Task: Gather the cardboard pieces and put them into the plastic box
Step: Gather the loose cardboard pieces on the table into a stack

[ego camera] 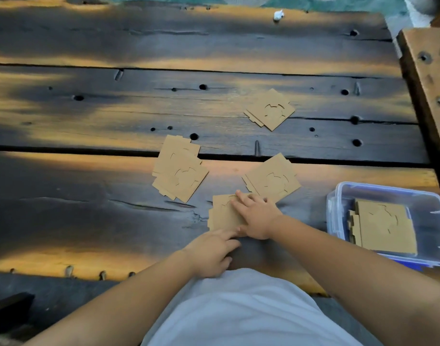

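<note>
Brown die-cut cardboard pieces lie in small stacks on a dark wooden table. The nearest stack [222, 214] sits under my right hand [256, 218], whose fingers lie flat and spread on top of it. My left hand [212, 253] touches that stack's near edge with its fingertips, the other fingers curled. Another stack [179, 171] lies to the left, one [273, 179] just right of my right hand, and one [270, 109] farther back. A clear plastic box [338, 208] with a blue rim stands at the right and holds a cardboard stack [383, 226].
The table [89, 196] is made of wide planks with gaps, holes and bent nails along the near edge. A lighter wooden beam [430, 78] runs along the right side. A small white object [278, 15] lies at the far edge.
</note>
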